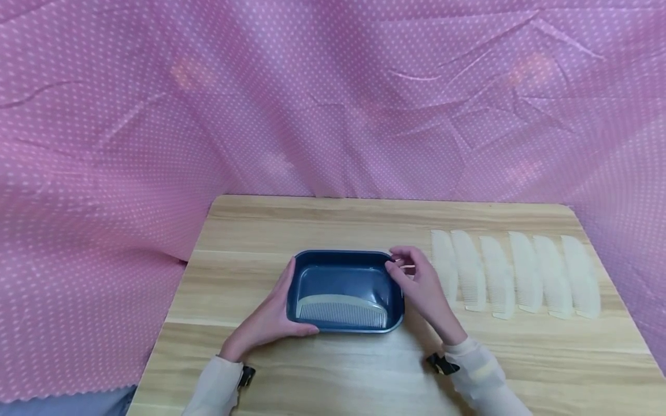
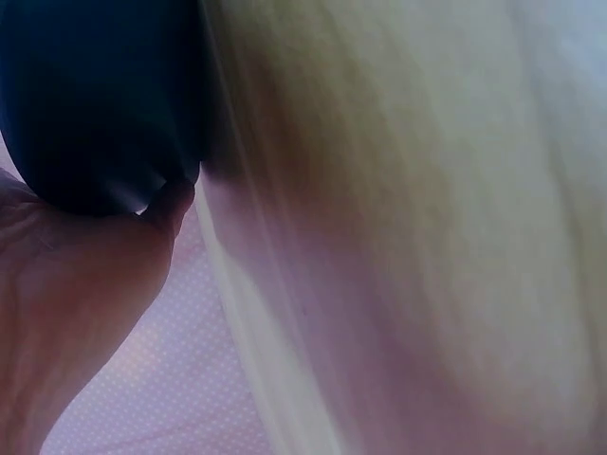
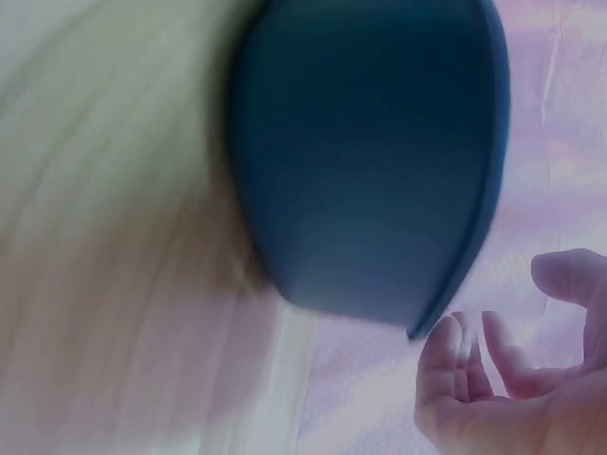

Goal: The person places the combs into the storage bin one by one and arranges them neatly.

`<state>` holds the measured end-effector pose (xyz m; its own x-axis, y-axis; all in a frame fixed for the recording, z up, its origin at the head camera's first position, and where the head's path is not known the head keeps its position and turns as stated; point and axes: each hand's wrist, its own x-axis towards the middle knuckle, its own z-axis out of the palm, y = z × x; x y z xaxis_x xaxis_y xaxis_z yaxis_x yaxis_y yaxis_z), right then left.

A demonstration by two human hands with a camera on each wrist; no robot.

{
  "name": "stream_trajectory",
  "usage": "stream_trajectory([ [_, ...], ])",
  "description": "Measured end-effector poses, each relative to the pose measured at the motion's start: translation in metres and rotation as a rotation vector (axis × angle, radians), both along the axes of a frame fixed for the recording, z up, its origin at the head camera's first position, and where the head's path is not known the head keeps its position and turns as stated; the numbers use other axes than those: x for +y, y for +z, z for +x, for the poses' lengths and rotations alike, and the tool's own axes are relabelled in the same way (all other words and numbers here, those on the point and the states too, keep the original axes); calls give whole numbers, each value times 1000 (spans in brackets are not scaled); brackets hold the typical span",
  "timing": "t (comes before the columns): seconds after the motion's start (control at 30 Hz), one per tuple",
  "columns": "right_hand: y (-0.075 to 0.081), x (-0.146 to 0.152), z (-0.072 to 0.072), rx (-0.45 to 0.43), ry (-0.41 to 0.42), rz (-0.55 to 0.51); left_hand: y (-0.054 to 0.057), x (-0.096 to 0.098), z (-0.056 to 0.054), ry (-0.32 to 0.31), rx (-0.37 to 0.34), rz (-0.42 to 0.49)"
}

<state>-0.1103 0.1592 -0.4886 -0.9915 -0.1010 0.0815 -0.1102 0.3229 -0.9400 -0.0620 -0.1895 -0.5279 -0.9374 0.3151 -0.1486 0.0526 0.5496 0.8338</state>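
A dark blue rectangular tray (image 1: 338, 283) sits on the wooden table in the head view. Inside it, along the near wall, lies a pale comb (image 1: 340, 309) with its teeth toward the person. My left hand (image 1: 267, 318) grips the tray's left end, thumb at the near corner and fingers along the left side. In the left wrist view the hand (image 2: 104, 275) meets the tray's dark outer wall (image 2: 104, 95). My right hand (image 1: 424, 289) is at the far right corner. Its fingers are loosely bent, fingertips close to the rim (image 3: 488, 190) in the right wrist view, holding nothing.
Several pale combs (image 1: 499, 277) lie side by side on the right of the wooden table (image 1: 250, 231), close to my right hand. A pink dotted cloth (image 1: 333, 115) hangs behind the table and at its sides.
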Motion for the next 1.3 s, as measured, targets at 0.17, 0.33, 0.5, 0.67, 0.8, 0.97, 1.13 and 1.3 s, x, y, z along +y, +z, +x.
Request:
stream_trajectory([
  [0.17,1,18,-4,-20,-50,12,1,2,0,-3,-1,1],
  [0.33,1,36,-9,-47,-77,69,3,3,0,10,-16,8],
  [0.5,4,54,-15,-69,-94,163,3,4,-2,12,-7,23],
  [0.67,3,66,-14,-121,-122,192,3,2,2,17,-16,19],
  [0.8,1,78,-16,-150,-145,232,3,4,2,14,-13,29],
  [0.97,-3,88,-22,-178,-142,302,3,6,1,16,-22,21],
  [1.13,-7,92,-24,-202,-100,440,3,5,1,12,-15,-3],
  [1.3,-10,96,-22,-247,-57,578,2,4,1,9,-15,-12],
])
